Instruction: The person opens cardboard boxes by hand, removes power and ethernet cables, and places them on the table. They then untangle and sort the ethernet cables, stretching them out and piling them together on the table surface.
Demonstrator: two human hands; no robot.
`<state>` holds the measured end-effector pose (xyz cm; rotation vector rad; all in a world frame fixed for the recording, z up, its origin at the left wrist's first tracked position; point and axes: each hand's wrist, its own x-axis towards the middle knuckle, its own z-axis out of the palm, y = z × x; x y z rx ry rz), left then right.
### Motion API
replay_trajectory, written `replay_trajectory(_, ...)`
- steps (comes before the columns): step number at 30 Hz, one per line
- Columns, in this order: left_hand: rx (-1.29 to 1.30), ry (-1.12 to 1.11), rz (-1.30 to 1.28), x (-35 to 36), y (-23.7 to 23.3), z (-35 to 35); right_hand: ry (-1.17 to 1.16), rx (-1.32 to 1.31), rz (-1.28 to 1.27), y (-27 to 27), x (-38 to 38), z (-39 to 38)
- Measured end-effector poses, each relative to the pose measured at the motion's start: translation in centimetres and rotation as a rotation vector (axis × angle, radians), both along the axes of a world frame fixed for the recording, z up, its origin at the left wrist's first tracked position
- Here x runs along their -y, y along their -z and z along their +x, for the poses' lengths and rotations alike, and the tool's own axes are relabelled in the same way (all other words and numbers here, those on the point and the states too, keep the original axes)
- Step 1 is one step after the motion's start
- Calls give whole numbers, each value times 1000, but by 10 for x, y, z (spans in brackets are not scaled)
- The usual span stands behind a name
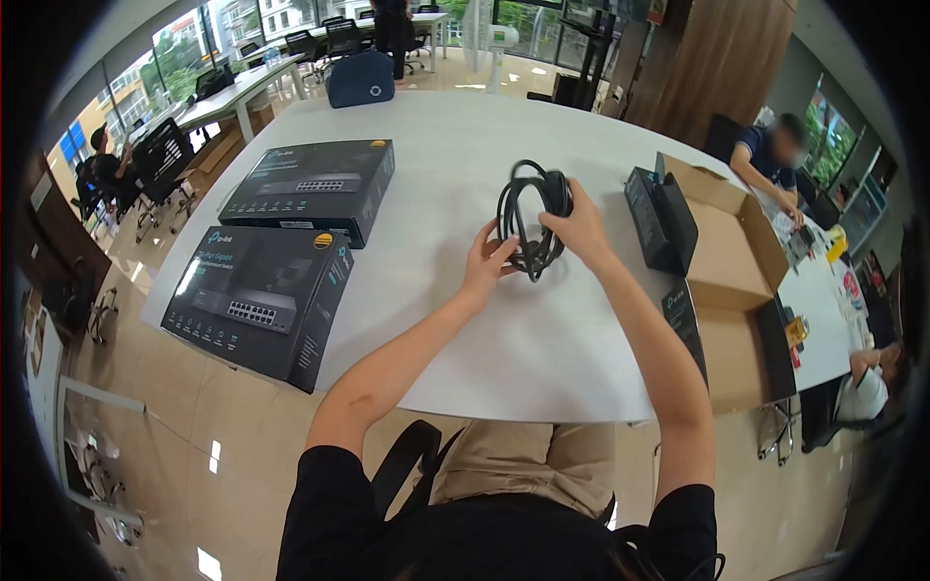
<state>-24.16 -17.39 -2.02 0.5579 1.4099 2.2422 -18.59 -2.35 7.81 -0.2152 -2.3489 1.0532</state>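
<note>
A coiled black cable (507, 208) is held up over the white table (436, 378), between my two hands. My left hand (487, 257) grips the coil's lower left side, fingers curled around it. On its upper right side, my right hand (578, 228) is closed on the same coil. Some of my fingertips are hidden behind the loops. To the left lie two dark tp-link switch boxes, a nearer box (254, 300) and a farther box (310, 184), both closed.
An open cardboard box (727, 232) with brown insides stands at the table's right, beside a small black box (654, 218). A blue bag (360, 79) sits at the far edge. Beyond the right side, a person (770, 160) works at another table. Office chairs (160, 160) stand at left.
</note>
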Motion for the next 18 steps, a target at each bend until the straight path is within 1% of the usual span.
replay_trajectory(2, 5, -133, -35, 0, -3, 1, 5, 38, -41, 24, -7, -11)
replay_trajectory(5, -17, -278, -36, -1, 5, -6, -19, -32, 46, 56, -18, -27)
replay_trajectory(6, -108, -380, -62, -2, 10, -11, 39, 144, 70, 42, -6, -18)
replay_trajectory(8, -289, -578, -126, -4, 22, -20, 70, 260, 187, 43, -3, -14)
replay_trajectory(9, -242, -631, -127, -2, 22, -24, 90, 315, 242, 44, -3, -13)
replay_trajectory(10, -195, -680, -129, 2, 21, -30, 45, 272, 190, 50, -10, -15)
replay_trajectory(12, -88, -738, -111, 8, 21, -43, 46, 316, 235, 54, -17, -13)
replay_trajectory(13, -88, -737, -118, 14, 15, -43, 56, 339, 256, 50, -20, -9)
replay_trajectory(14, -88, -727, -126, 18, 9, -42, 30, 426, 231, 45, -23, -5)
replay_trajectory(15, -151, -818, -120, 16, 18, -52, -32, 376, 165, 57, -34, -7)
replay_trajectory(16, -159, -805, -109, 17, 24, -59, -121, 369, 153, 65, -43, -7)
replay_trajectory(17, -149, -787, -188, 17, 26, -62, -206, 361, 138, 69, -52, -5)
replay_trajectory(18, -280, -851, -227, 15, 33, -66, -211, 440, 203, 62, -56, 1)
